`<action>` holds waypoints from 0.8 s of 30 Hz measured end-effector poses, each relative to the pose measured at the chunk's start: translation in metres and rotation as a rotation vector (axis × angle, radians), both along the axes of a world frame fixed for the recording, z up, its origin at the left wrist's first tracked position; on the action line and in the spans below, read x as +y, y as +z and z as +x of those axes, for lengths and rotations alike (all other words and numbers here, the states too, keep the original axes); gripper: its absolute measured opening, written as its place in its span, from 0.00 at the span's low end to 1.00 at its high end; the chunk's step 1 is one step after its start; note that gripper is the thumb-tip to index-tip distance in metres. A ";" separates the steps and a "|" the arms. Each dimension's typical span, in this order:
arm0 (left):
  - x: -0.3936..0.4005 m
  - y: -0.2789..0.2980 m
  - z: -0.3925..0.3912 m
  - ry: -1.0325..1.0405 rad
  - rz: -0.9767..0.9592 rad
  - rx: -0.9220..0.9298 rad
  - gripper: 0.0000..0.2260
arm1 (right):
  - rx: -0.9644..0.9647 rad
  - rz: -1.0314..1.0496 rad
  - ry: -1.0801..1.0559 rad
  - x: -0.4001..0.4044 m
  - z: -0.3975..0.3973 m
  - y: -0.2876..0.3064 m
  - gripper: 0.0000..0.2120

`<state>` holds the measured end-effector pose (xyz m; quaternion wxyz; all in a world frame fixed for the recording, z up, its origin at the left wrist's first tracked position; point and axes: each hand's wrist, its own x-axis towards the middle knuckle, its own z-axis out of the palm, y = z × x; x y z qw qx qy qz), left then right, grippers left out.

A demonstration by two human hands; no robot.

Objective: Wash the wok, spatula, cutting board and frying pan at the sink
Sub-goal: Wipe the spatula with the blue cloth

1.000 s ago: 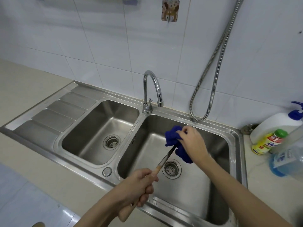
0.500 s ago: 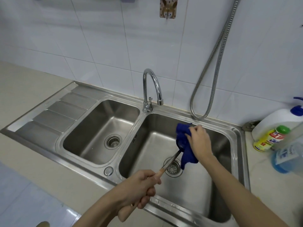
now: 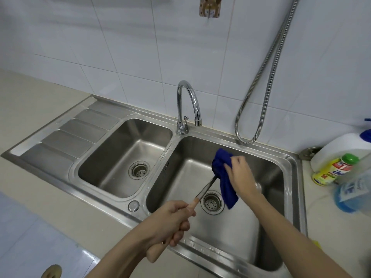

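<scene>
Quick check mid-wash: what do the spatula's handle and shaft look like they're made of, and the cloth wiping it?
Spatula: the handle looks like light wood, matte tan; the shaft looks like polished steel, grey with a bright glint. Its head is hidden under the cloth. Cloth: soft deep-blue fabric, maybe microfibre, since it drapes and folds limply. Sink: brushed stainless steel, with a dull grey sheen.
</scene>
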<state>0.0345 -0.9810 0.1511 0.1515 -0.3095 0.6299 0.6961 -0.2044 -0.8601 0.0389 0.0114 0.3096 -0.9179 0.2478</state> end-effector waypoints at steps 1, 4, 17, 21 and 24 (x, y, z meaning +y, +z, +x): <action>-0.001 -0.001 -0.003 0.006 -0.015 0.000 0.12 | -0.027 -0.025 0.063 -0.003 0.011 -0.003 0.12; -0.002 -0.003 -0.005 -0.018 -0.049 0.002 0.11 | -0.078 -0.077 0.165 -0.006 0.031 -0.011 0.15; -0.001 -0.004 0.001 -0.073 -0.067 -0.032 0.12 | 0.081 0.271 0.182 0.001 -0.001 -0.002 0.09; -0.001 -0.006 0.001 -0.048 -0.046 -0.020 0.13 | 0.076 0.213 0.045 0.012 -0.011 0.004 0.09; 0.006 -0.011 -0.009 -0.087 -0.113 -0.023 0.11 | -0.012 0.079 0.180 0.005 0.015 -0.002 0.08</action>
